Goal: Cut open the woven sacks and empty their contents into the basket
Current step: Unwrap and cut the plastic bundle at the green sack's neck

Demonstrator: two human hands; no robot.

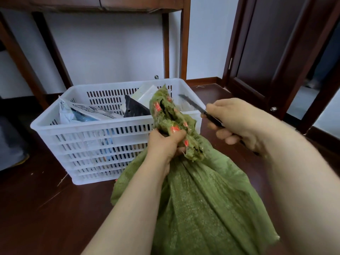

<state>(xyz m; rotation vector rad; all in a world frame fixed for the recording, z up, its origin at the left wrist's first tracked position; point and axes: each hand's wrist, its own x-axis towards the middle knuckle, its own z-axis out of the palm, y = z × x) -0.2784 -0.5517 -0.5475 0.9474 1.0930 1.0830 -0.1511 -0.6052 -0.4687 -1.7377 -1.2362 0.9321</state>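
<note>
Since the white basket (92, 124) waits at ten o'clock of the green woven sack (202, 208), its contents should tip straight in once freed. The left hand (165, 144), grip clamped round the bunched neck, holds it upright and taut; at two o'clock the right hand (237, 120), grip closed on the knife (199, 109), points the blade toward that neck.

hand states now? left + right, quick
Left hand: closed, gripping the bunched neck of the green woven sack.
Right hand: closed, holding a serrated knife, blade toward the sack.
</note>
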